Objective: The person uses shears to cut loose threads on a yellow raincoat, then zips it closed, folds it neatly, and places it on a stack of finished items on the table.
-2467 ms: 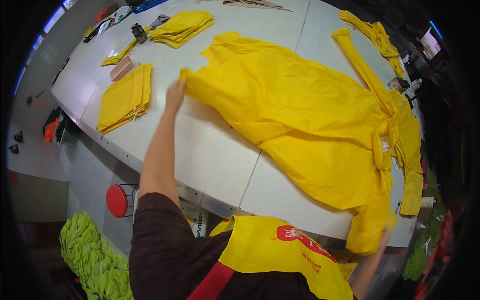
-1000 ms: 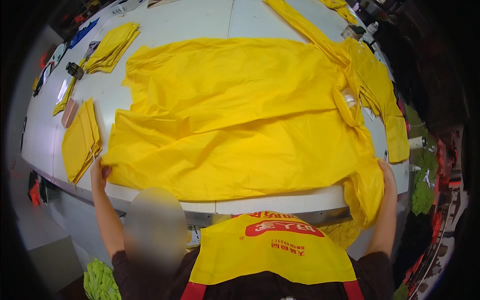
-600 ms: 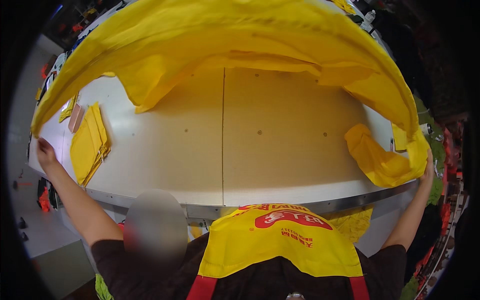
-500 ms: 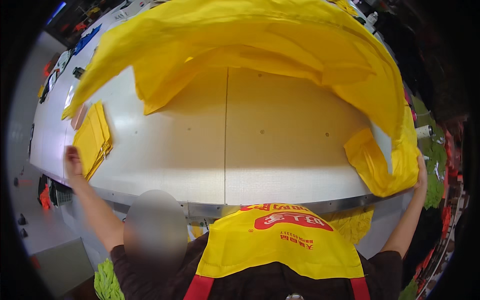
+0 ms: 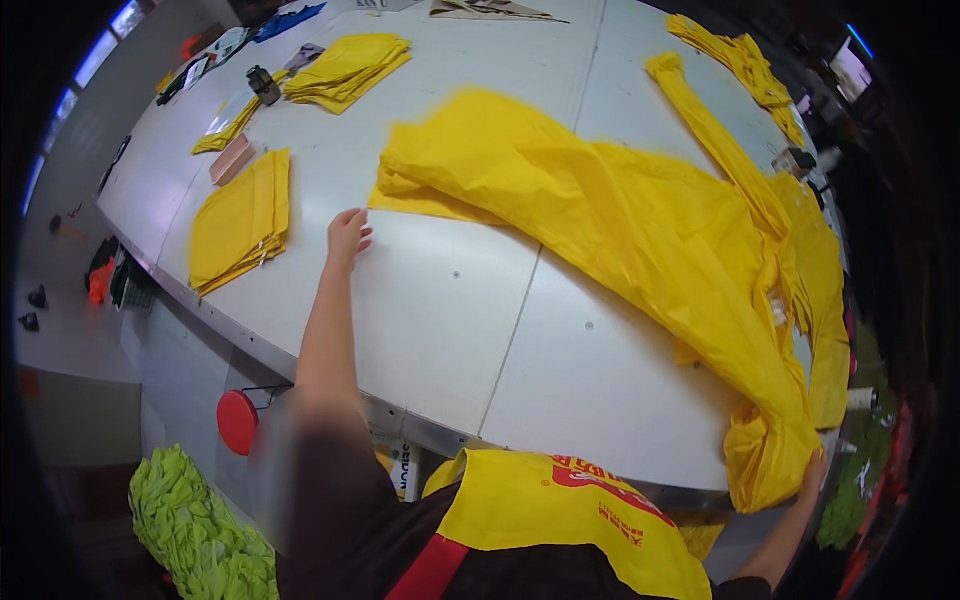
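Observation:
A long yellow cloth (image 5: 640, 235) stretches over the white table from the far middle to the near right edge. Its near end bunches up in my right hand (image 5: 818, 472), whose fingers are partly hidden by the fabric. My left hand (image 5: 348, 237) is raised over the table, just short of the cloth's left corner. Nothing is in it; the fingers are loosely bent and apart. Left of that hand lies a stack of folded yellow cloth pieces (image 5: 240, 220).
The white table (image 5: 430, 335) has a metal front edge. Beyond the near stack are a pink box (image 5: 232, 160), a dark object (image 5: 263, 86) and another yellow stack (image 5: 350, 70). A red stool (image 5: 238, 422) and crumpled green fabric (image 5: 195, 525) are at lower left.
The raised, billowing cloth has come down onto the table. My left hand has moved right, away from the folded stack. The right hand keeps its hold, and the view has turned.

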Available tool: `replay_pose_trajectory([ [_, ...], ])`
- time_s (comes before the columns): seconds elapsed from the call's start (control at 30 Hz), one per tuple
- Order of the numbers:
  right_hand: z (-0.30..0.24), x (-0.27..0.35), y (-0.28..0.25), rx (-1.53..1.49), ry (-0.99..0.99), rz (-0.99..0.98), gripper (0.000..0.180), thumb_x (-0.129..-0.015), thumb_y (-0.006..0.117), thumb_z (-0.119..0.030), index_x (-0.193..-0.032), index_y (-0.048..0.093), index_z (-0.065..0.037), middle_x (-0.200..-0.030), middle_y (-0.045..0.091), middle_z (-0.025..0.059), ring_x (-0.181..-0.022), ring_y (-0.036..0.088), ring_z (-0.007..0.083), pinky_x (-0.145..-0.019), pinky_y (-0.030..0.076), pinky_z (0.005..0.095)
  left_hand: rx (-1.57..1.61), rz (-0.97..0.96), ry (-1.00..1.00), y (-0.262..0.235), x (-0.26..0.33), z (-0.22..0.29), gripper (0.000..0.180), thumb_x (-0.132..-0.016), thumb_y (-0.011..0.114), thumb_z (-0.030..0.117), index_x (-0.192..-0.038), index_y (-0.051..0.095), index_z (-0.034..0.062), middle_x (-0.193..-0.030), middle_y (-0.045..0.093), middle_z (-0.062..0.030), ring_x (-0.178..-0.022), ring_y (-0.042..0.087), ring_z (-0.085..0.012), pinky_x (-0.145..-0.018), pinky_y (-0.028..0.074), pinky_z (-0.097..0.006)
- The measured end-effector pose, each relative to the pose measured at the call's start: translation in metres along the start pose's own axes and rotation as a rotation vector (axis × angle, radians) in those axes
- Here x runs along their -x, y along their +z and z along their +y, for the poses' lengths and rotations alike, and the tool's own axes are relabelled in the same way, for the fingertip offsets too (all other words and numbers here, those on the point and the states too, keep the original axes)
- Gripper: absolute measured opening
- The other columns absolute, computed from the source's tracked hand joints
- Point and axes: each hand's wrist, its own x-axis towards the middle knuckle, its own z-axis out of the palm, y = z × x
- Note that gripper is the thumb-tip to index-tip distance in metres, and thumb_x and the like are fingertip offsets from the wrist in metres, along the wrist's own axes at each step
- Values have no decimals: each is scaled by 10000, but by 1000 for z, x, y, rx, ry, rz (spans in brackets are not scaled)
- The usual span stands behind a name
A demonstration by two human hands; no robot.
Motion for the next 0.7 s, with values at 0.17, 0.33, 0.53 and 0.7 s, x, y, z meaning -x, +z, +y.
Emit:
replay_pose_trajectory([
  [0.17,-44,19,25,-36,224,85,414,-925,435,-234,-1289,426,-35,-1202,523,136,-1058,501,260,-899,387,345,-233,129,46,46,-31,46,499,-796,636,360,-1170,516,53,-945,600,-91,-705,610,-161,-565,494,-281],
  [0.33,4,0,6,-154,258,-86,428,-926,444,-282,-1281,439,-43,-1167,537,120,-1024,523,250,-844,422,353,-492,-23,92,63,-63,58,488,-767,660,392,-1055,571,7,-779,620,-106,-525,590,-151,-464,487,-260],
  [0.53,-31,-25,2,-45,252,-154,389,-920,464,-220,-1262,444,-34,-1153,539,118,-997,537,232,-814,448,363,-130,-70,202,46,-129,101,237,-822,614,274,-819,588,39,-667,557,-35,-492,505,-131,-478,472,-259],
  [0.7,-98,17,-43,-506,122,-135,418,-915,475,-163,-1310,386,-61,-1211,514,107,-1049,533,225,-856,459,346,649,-487,578,-41,-92,270,253,-906,473,204,-1035,555,2,-914,617,-97,-818,589,-199,-760,491,-318],
])
